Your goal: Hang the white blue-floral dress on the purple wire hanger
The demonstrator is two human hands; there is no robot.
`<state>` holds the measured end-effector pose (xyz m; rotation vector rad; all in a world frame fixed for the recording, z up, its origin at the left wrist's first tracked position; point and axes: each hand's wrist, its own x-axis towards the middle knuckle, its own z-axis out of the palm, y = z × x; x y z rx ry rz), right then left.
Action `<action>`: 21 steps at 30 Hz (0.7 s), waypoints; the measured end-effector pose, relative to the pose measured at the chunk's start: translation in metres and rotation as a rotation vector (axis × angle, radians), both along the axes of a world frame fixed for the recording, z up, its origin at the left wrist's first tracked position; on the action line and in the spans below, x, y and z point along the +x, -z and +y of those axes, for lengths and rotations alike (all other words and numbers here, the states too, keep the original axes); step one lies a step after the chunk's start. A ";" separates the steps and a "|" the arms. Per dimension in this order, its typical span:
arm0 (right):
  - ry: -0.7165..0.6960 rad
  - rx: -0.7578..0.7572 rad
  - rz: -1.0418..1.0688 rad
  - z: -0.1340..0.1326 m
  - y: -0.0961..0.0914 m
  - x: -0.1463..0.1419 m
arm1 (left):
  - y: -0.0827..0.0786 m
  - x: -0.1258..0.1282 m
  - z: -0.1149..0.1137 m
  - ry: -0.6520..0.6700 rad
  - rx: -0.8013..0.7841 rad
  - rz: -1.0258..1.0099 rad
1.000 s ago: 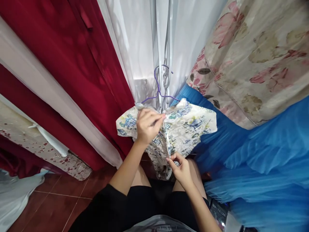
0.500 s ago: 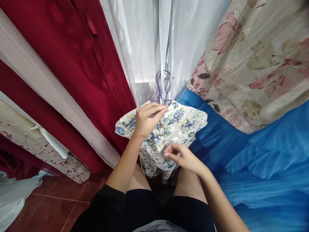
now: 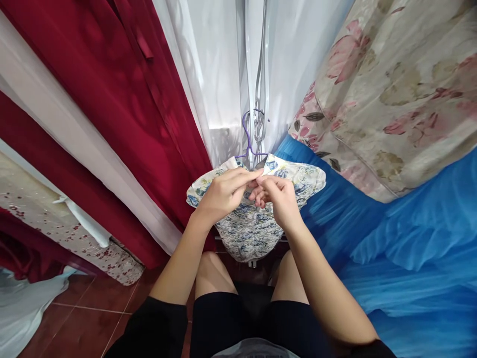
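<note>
A white blouse with blue and yellow flowers (image 3: 249,241) hangs in front of me on a purple hanger (image 3: 248,144). At its neckline my left hand (image 3: 225,194) is closed, thumb and fingers pinching the front edge of the cloth. My right hand (image 3: 278,196) meets it there, its thumb and forefinger pinched on the same edge and its other fingers curled. The fingertips of both hands nearly touch. Whether a button lies between them is too small to make out.
White straps (image 3: 257,74) hang down behind the hanger, against white cloth. Dark red curtain-like fabric (image 3: 149,124) drapes on the left. On the right are a floral cloth (image 3: 391,99) and blue tulle (image 3: 402,258). Red floor tiles (image 3: 85,318) show at lower left.
My right hand has risen from the blouse's lower front to the neckline and pinches there beside my left hand. The blouse's lower part has shifted and looks rounder at the hem.
</note>
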<state>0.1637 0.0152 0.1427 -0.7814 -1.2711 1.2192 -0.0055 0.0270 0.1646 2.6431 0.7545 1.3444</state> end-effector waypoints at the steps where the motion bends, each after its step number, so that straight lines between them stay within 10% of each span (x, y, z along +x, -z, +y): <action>1: -0.010 0.008 0.006 0.000 0.000 0.002 | 0.001 0.003 -0.001 -0.024 0.013 -0.001; 8: 0.190 0.180 -0.178 0.009 0.025 0.003 | -0.002 0.019 0.004 -0.188 0.119 -0.309; 13: 0.140 0.065 -0.182 0.001 0.055 0.006 | 0.001 -0.039 0.050 -0.311 0.098 -0.835; 17: 0.049 -0.004 -0.131 -0.013 0.065 0.004 | 0.052 -0.094 0.084 -0.379 -0.315 -1.357; 21: 0.041 -0.094 -0.087 -0.018 0.085 0.002 | 0.133 -0.084 0.074 -0.452 -0.563 -1.523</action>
